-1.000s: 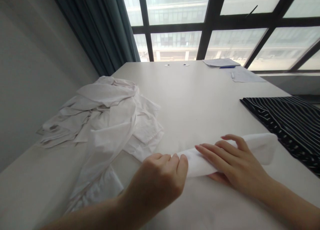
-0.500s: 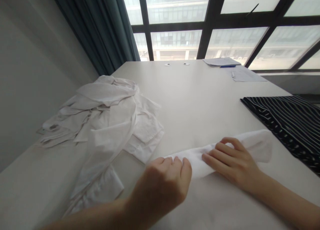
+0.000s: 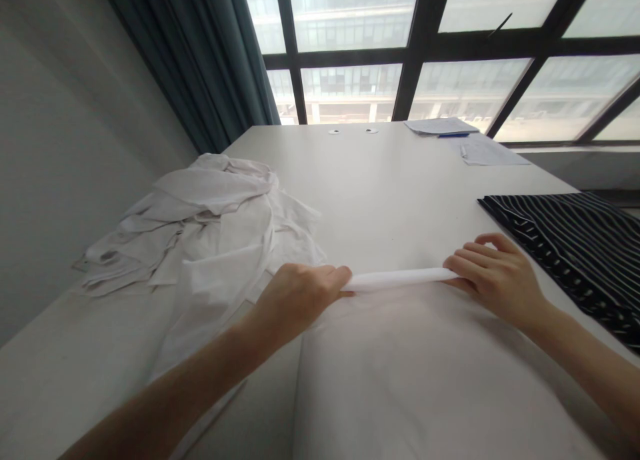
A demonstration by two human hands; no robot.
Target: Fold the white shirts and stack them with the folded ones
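Note:
A white cloth garment [image 3: 430,367] hangs from both my hands toward the near edge, its top edge turned over into a narrow fold. My left hand [image 3: 305,287] is closed on the left end of that fold. Gripping the right end, my right hand [image 3: 493,270] has its thumb beneath and its fingers on top. Between the hands the folded edge runs nearly straight, lifted off the table. The garment's lower part goes out of the picture at the bottom, and its exact kind does not show.
Left on the white table [image 3: 390,200] lies a crumpled heap of white garments [image 3: 220,213]. A black-and-white striped cloth [image 3: 575,240] lies at the right. Papers [image 3: 440,125] and a blue pen [image 3: 453,135] rest at the far edge, near two small white discs. A dark curtain [image 3: 200,53] hangs behind.
Both hands have moved up and farther apart, raising the garment's edge off the table. The folded strip is now stretched between them, with the cloth hanging below.

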